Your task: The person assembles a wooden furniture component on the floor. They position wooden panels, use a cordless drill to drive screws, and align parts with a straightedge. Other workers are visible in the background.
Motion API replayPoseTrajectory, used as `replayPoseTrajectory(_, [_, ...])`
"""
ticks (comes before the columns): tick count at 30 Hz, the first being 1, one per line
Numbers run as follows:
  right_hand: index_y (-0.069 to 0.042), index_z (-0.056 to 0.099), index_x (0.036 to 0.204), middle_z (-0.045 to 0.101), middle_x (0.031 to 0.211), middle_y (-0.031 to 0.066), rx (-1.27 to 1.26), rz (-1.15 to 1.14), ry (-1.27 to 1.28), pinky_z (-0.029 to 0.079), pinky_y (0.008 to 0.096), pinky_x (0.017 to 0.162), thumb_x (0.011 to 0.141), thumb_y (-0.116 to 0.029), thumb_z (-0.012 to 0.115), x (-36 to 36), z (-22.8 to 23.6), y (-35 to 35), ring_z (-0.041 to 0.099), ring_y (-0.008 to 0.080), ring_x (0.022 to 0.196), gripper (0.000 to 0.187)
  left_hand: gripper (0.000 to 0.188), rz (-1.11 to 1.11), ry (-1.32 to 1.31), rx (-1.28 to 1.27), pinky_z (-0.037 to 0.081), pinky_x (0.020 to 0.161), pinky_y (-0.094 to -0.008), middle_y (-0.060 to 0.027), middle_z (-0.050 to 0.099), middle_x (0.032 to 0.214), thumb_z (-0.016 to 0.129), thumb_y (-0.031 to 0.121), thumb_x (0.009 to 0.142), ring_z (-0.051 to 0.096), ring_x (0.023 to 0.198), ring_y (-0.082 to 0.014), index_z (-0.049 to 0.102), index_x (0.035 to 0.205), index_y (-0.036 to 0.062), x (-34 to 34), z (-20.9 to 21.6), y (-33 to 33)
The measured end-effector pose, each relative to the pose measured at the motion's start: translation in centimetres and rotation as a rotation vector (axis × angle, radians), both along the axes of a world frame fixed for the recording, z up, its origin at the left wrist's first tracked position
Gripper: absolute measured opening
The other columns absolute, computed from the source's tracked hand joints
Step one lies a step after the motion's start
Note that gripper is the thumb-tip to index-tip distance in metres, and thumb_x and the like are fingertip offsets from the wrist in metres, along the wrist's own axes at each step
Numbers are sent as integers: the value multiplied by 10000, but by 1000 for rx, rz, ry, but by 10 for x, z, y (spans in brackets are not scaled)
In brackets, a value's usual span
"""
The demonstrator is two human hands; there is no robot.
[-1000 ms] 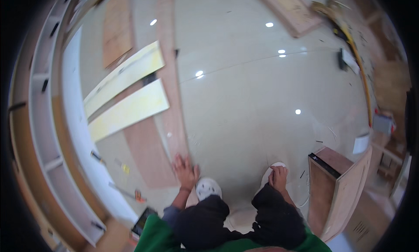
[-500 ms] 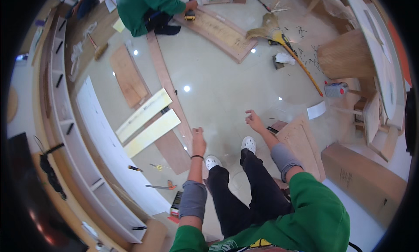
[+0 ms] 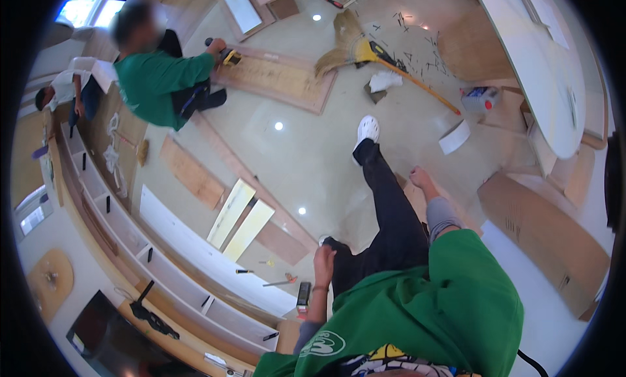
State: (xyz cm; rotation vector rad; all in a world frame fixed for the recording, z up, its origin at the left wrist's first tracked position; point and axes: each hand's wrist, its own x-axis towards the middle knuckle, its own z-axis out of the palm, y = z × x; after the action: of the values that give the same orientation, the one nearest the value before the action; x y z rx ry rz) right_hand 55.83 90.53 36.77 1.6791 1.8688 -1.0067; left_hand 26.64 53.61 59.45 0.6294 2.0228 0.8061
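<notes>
Boards lie on the floor before you, and neither of your hands is seen to hold one. Your left hand [image 3: 324, 258] hangs by your left knee, near the lower end of the long narrow board [image 3: 267, 196]; its fingers look loosely bent, but I cannot tell if they are pressed together. Your right hand [image 3: 422, 177] is out to your right, above a wooden panel [image 3: 416, 197]; its fingers seem curled inward, and I cannot tell how tightly.

Beside the long board lie two pale boards, the first [image 3: 231, 211] and the second [image 3: 250, 230], with a short brown board [image 3: 282, 242] next to them. Closer to you are a screwdriver [image 3: 244, 271], a tool with orange handle [image 3: 290, 278] and a black box [image 3: 304, 295].

Ahead on your left, a person in green [image 3: 156, 83] crouches with one hand on a yellow and black drill [image 3: 230, 56], over a wide board [image 3: 280, 80]. To the right of this board lies a broom [image 3: 345, 47], and farther right stands a grey jug [image 3: 479, 99].
</notes>
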Motion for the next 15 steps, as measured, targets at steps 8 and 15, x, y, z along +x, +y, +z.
replayPoseTrajectory(8, [-65, 599, 1152, 683, 955, 150, -201, -589, 297, 559, 380, 666, 937, -222, 524, -217, -188, 190, 691, 241, 799, 277, 170, -137, 218, -345, 447, 506, -391, -99, 568, 656, 641, 179, 909, 561, 528, -286, 575, 812, 56, 2, 24, 190])
replayPoseTrajectory(15, [-23, 279, 1451, 613, 1097, 206, 72, -1009, 411, 519, 439, 775, 891, -211, 639, -319, -313, 337, 632, 328, 889, 693, 100, -228, 364, -273, 414, 457, -386, -86, 540, 603, 681, 101, 778, 549, 494, -277, 585, 779, 76, -41, -23, 221])
